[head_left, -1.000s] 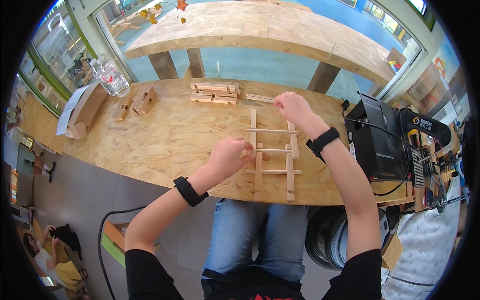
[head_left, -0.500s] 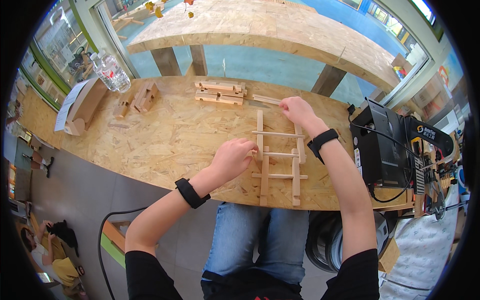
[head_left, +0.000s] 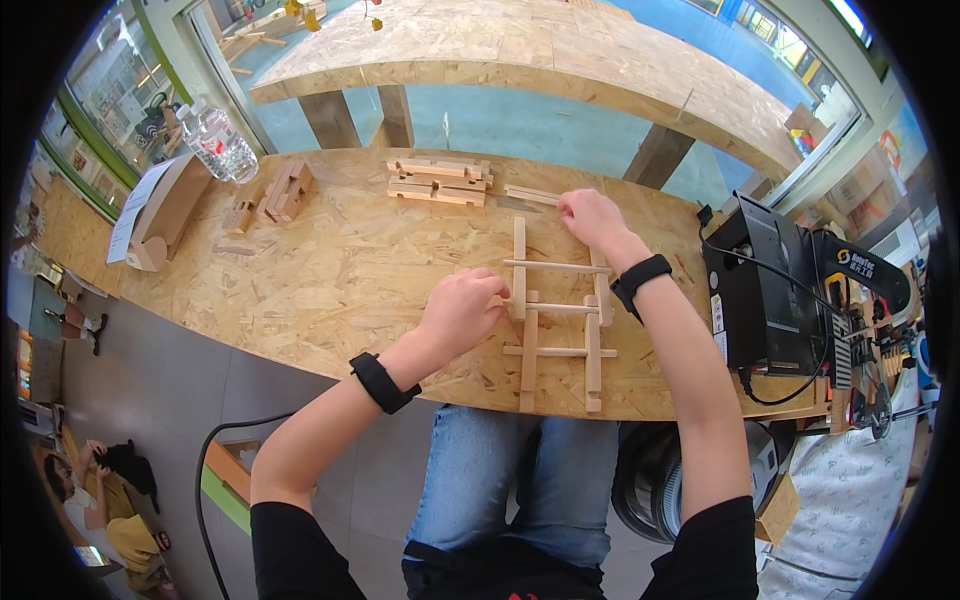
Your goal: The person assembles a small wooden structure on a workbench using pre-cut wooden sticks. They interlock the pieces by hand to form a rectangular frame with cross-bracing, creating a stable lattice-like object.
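A ladder-like wooden frame (head_left: 529,350) lies flat near the table's front edge, its notched side bars crossed by thin rods. Just left of its upper side bar is my left hand (head_left: 463,312), loosely curled, thumb and fingertips apart and nothing visible between them. Beyond the frame's far end, my right hand (head_left: 592,217) has its fingers closed at the right end of a thin wooden stick (head_left: 532,193), one of a pair lying on the table. The exact grip of the fingertips is partly hidden.
Several notched wooden blocks (head_left: 438,182) are stacked at the back. Other blocks (head_left: 287,192), a cardboard box (head_left: 165,212) and plastic bottles (head_left: 217,143) stand to the left. A black machine (head_left: 762,290) with a cable occupies the right. A person (head_left: 105,510) sits at far lower left.
My left hand has shifted slightly left, away from the frame's side bar. My right hand has barely moved and remains at the stick's end.
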Demonstrator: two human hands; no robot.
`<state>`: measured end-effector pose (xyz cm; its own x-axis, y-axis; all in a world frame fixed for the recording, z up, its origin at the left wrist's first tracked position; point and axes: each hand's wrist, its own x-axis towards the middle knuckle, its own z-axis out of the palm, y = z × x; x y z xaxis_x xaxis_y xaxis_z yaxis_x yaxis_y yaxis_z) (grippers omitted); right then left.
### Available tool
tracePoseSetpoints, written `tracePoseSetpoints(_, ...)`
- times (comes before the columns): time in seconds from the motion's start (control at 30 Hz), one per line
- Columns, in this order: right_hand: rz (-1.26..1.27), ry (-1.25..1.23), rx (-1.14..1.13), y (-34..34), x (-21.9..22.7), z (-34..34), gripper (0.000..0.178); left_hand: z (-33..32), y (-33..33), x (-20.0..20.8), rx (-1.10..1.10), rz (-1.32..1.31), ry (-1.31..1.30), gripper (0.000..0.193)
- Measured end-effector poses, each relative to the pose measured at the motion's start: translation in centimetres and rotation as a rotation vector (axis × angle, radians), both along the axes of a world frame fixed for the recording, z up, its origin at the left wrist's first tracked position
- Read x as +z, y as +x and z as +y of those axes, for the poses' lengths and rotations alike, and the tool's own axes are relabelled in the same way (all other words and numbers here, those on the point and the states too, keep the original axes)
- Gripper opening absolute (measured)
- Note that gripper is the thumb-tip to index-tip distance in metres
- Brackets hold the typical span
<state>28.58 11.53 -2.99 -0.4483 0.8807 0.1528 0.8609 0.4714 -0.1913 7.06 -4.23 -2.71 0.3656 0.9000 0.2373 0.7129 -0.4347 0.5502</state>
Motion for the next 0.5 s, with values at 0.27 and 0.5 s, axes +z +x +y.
tracePoseSetpoints(0.27, 0.039, -0.085, 0.034, 0.0, 1.1, -0.9, 0.013, 0.1, 0.3, -0.1, 0.001, 0.020, 0.007, 0.010)
tracePoseSetpoints(0.5, -0.003, -0.162, 0.274, -1.1, 2.4, -6.1, 0.012, 0.3, 0.5, -0.7, 0.022, 0.018, 0.028, 0.009)
